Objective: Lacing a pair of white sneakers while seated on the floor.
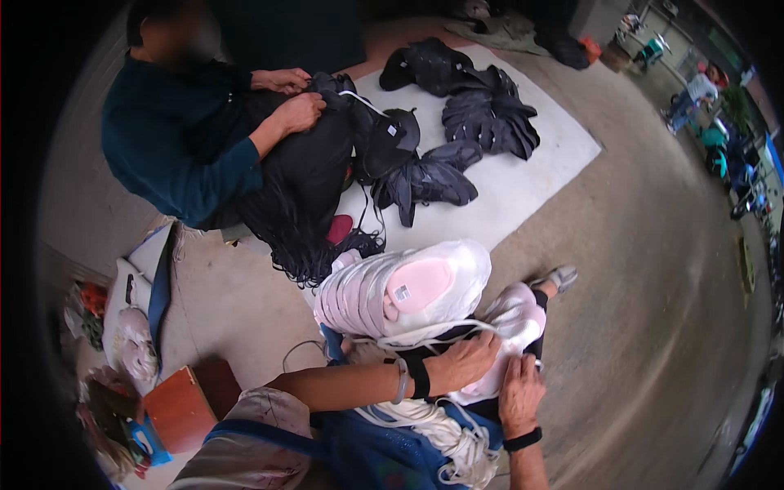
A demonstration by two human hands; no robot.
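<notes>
On my lap rests a pink-and-white shoe upper (516, 317), with both hands at its near side. My left hand (465, 365) has its fingers closed at the upper, and a white shoelace (441, 328) runs to its fingertips. My right hand (521, 398) grips the upper's right edge, thumb and fingers pressed together. A bundle of loose white laces (457, 441) lies on my blue apron (351, 453) below the hands. Just beyond my left forearm sits a nested stack of pink-and-white shoe uppers (408, 287). The exact spot under my fingertips is hidden.
Opposite me on the left, a seated person (175, 163) handles a black upper, with black laces (302, 220) across the lap. Several black shoe uppers (490, 114) lie on a white sheet (563, 147). A reddish-brown wooden box (181, 408) stands at lower left.
</notes>
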